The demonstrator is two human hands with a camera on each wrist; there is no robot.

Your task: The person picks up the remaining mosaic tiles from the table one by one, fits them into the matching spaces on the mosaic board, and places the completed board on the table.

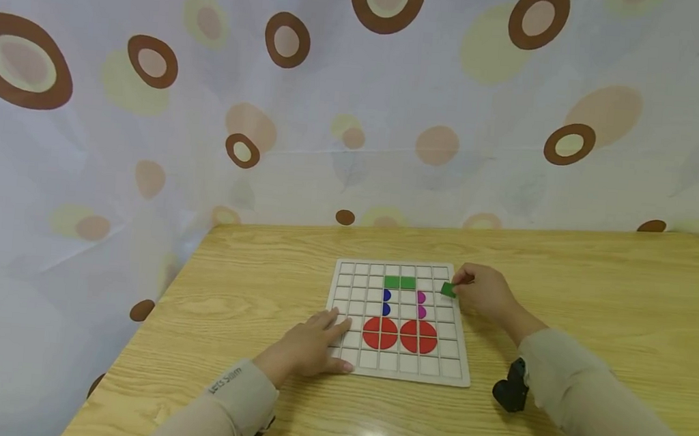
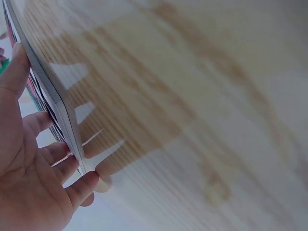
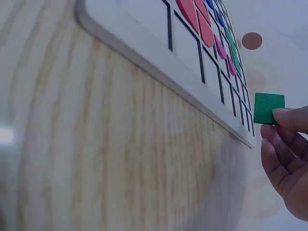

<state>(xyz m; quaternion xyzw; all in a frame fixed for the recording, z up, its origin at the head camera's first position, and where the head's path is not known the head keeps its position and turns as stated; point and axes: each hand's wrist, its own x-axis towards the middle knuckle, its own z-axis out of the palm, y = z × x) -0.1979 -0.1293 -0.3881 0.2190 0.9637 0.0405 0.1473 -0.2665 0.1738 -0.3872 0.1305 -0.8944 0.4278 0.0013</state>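
A white grid board (image 1: 457, 370) lies flat on the wooden table. My right hand (image 1: 484, 291) pinches a green square tile (image 3: 267, 108) between thumb and fingers, over the board's right edge in the head view. My left hand (image 1: 310, 343) rests on the board's lower left edge and corner, fingers spread. Two green tiles (image 1: 400, 282) sit side by side in an upper row. Below them are blue half-circle pieces (image 1: 386, 302) on the left and magenta half-circle pieces (image 1: 421, 304) on the right. Lower down, red quarter pieces form two full circles (image 1: 380, 333).
The wooden table (image 1: 259, 266) extends around the board. Behind it hangs a pale curtain (image 1: 309, 105) with brown and peach circles. A black device (image 1: 512, 388) is at the right wrist, beside the sleeve (image 1: 577, 380).
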